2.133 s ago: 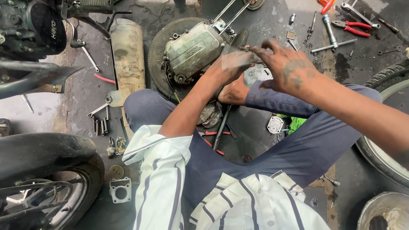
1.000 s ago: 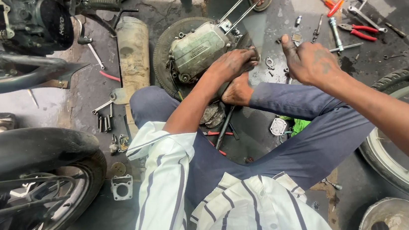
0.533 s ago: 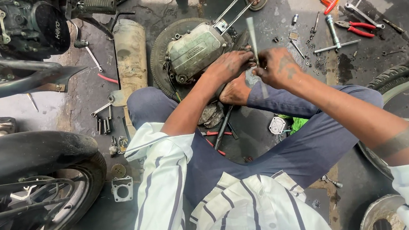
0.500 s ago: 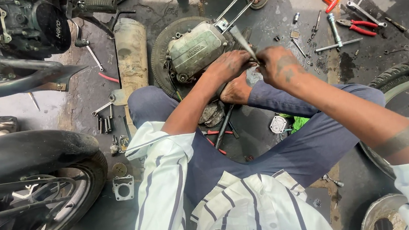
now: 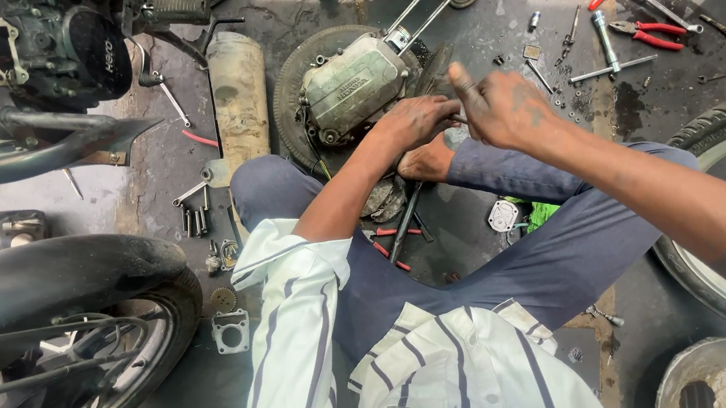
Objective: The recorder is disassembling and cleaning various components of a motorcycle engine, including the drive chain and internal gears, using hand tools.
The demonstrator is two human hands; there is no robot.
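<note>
A motorcycle rear wheel [image 5: 84, 346] with its dark mudguard is seen at the lower left, and part of another tyre [image 5: 719, 121] is seen at the right edge. The oily floor [image 5: 156, 171] is spread with parts, with a tan cylindrical muffler [image 5: 237, 96] lying just left of a grey engine block [image 5: 356, 85], which is set on a round tyre-like ring. The engine block is placed just beyond the crossed legs in blue trousers [image 5: 510, 252]. The left hand [image 5: 413, 122] is closed and laid against the near edge of the engine block; what is gripped inside it cannot be told. The right hand [image 5: 500, 109] is held just beside it, fingers pinched on a thin metal rod that is mostly hidden. Red-handled pliers [image 5: 653, 32] and loose spanners [image 5: 612, 69] are scattered at the upper right, well apart from both hands.
</note>
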